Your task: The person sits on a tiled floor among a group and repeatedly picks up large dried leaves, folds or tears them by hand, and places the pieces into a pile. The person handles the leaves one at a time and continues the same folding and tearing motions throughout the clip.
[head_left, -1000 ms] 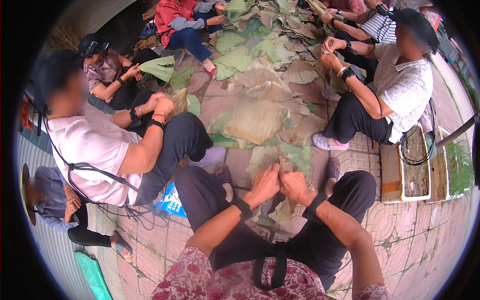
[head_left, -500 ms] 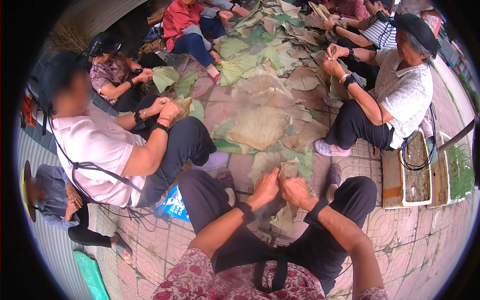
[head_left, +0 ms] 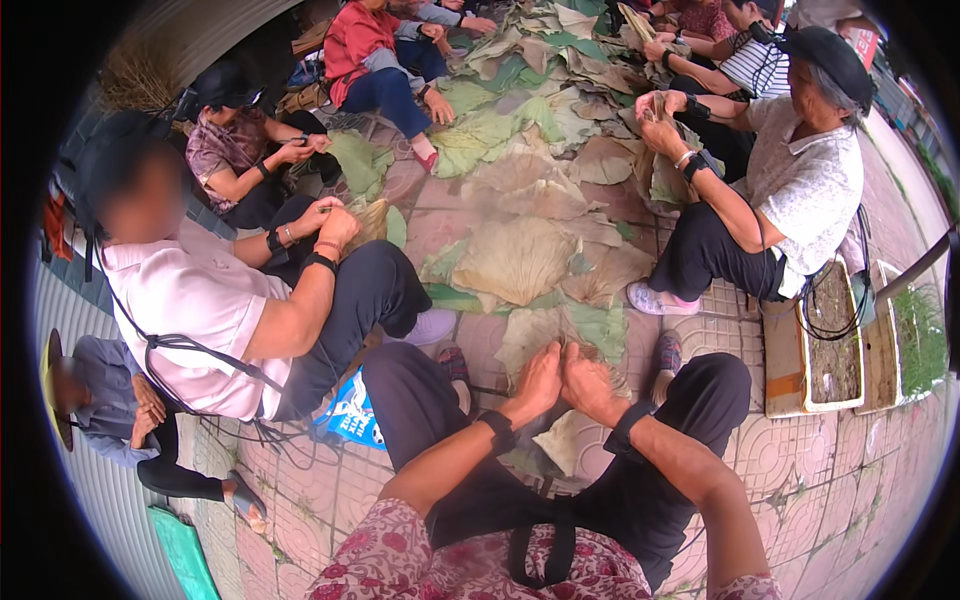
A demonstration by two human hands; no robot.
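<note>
Between my bent knees, my left hand (head_left: 535, 383) and my right hand (head_left: 590, 385) meet with fingers closed on a dried, grey-brown leaf (head_left: 578, 349), which they largely hide. A pale leaf piece (head_left: 560, 447) hangs below them. Just beyond my hands lie a greyish leaf (head_left: 525, 333) and a green leaf (head_left: 602, 327), at the near end of a long spread of large dried and green leaves (head_left: 510, 262) on the pink paving.
Seated co-workers handle leaves on both sides, nearest a person in pink (head_left: 200, 310) at left and one in white (head_left: 790, 200) at right. Foam planters (head_left: 830, 370) stand at right, a blue bag (head_left: 355, 410) by my left knee, a hatted person (head_left: 115, 390) at far left.
My hands have drawn together and slightly down, hiding more of the leaf they grip. The co-worker at upper left has lowered a green leaf; the one in red has reached a hand downward.
</note>
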